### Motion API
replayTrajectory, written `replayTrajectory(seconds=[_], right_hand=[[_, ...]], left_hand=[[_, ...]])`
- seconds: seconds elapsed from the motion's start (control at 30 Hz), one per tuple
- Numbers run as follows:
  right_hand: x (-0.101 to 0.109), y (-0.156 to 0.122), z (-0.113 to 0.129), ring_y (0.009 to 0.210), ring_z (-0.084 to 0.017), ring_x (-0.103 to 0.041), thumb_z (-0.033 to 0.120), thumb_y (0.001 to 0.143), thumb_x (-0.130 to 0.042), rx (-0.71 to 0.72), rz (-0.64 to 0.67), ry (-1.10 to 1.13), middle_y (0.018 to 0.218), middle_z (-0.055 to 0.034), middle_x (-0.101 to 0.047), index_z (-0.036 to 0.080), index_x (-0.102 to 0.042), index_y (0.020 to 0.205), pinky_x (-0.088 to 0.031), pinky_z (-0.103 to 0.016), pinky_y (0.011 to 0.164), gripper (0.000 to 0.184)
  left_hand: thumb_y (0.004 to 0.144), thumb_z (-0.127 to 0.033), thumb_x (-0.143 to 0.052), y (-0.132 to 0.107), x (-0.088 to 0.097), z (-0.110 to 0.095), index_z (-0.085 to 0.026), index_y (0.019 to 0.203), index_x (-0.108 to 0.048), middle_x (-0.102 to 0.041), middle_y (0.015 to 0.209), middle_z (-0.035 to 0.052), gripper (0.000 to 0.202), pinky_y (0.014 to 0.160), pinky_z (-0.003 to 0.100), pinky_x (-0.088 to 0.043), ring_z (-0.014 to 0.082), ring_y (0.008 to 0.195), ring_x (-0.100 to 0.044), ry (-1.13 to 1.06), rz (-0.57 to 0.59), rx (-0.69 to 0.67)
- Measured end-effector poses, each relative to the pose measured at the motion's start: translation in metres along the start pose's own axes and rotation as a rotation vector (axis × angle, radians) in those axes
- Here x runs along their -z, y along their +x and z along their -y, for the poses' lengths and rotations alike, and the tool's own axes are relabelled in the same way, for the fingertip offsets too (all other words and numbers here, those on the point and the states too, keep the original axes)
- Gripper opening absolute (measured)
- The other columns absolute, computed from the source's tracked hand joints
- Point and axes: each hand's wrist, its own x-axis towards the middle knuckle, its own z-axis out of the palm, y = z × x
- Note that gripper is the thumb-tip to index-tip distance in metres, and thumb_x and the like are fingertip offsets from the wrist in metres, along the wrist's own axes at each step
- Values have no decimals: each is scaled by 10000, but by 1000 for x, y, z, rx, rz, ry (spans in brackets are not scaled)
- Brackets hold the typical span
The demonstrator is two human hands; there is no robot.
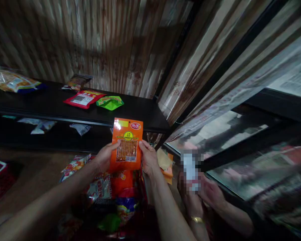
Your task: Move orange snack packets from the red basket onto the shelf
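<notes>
An orange snack packet (126,144) with a see-through window showing brown sticks is held upright before me. My left hand (105,156) grips its left edge, thumb on the front. On the opposite edge my right hand (148,157) pinches it, also with the thumb in front. Below lies a pile of snack packets, among them another orange packet (122,183), a clear-and-white packet (100,188) and a blue packet (126,206). The fingers behind the held packet are hidden.
On the black shelf (52,103) lie a red packet (84,99), a green packet (110,102) and a large bag (12,81). Smaller packets sit on the lower shelf. At right, another person's hands (210,192) hold a blurred-out object. A corrugated wall (102,40) stands behind.
</notes>
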Motion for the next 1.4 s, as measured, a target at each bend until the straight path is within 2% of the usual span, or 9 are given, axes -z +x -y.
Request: replayTrajectory(seconds=[0.1, 0.17, 0.33, 0.5, 0.67, 0.93, 1.07, 1.17, 1.4], right_hand=[[3, 0, 4, 587, -140, -645, 330, 489, -865, 16, -18, -21, 704, 8, -744, 195, -712, 745, -531, -254, 579, 327], [5, 0, 5, 591, -151, -649, 333, 516, -853, 28, -13, -44, 705, 6, -742, 198, -715, 755, -536, -272, 585, 308], [7, -1, 5, 607, -171, -662, 360, 572, -824, 38, 43, -99, 707, 0, -742, 199, -727, 799, -545, -298, 600, 295], [4, -4, 7, 542, -151, -642, 350, 497, -858, 1, 23, -88, 669, 3, -737, 189, -724, 766, -531, -269, 544, 341], [3, -5, 8, 535, -128, -630, 364, 519, -854, 28, 25, -113, 659, 15, -731, 189, -722, 761, -512, -232, 519, 327], [5, 2, 1, 538, -132, -632, 328, 545, -841, 42, -24, -13, 678, 19, -734, 197, -721, 783, -525, -249, 538, 297], [4, 2, 3, 552, -122, -635, 309, 558, -826, 63, -39, 12, 689, 16, -736, 188, -714, 769, -525, -231, 548, 268], [3, 2, 5, 558, -129, -639, 295, 589, -807, 75, -67, 40, 684, 15, -733, 191, -700, 761, -528, -239, 549, 228], [4, 5, 8, 576, -128, -648, 230, 598, -779, 98, -117, 103, 686, 24, -727, 193, -667, 782, -542, -243, 582, 219]], left_hand=[[866, -89, -538, 10, 1, -5, -75, 1008, -656, -735, 965, 148, 185, 862, 380, -568, 230, 852, -722, -40, 9, -182], [859, -74, -539, 14, 1, -10, -87, 1026, -661, -733, 992, 142, 207, 891, 378, -555, 232, 903, -714, -48, 31, -262], [852, -113, -578, 17, 2, -16, -101, 1043, -673, -733, 994, 141, 213, 897, 387, -550, 246, 941, -705, -41, 43, -316], [821, -72, -584, 21, 2, -14, -108, 1001, -677, -744, 908, 115, 205, 838, 373, -573, 227, 851, -717, -10, -33, -348], [824, -72, -569, 22, 3, -13, -120, 1015, -680, -745, 850, 97, 227, 785, 367, -586, 220, 798, -719, 10, -101, -332], [828, -79, -580, 18, 1, -10, -112, 1044, -669, -743, 837, 92, 236, 700, 295, -587, 198, 768, -714, 48, -93, -291], [857, -110, -567, 14, 3, -12, -113, 943, -667, -732, 795, 90, 132, 623, 249, -565, 172, 689, -700, 106, -85, -240], [846, -107, -581, 13, 9, -13, -112, 906, -650, -729, 842, 96, 92, 640, 254, -564, 162, 690, -695, 169, -64, -234], [795, -82, -627, 11, 20, -12, -130, 971, -657, -723, 902, 94, 186, 721, 291, -567, 164, 739, -697, 219, -5, -182]])
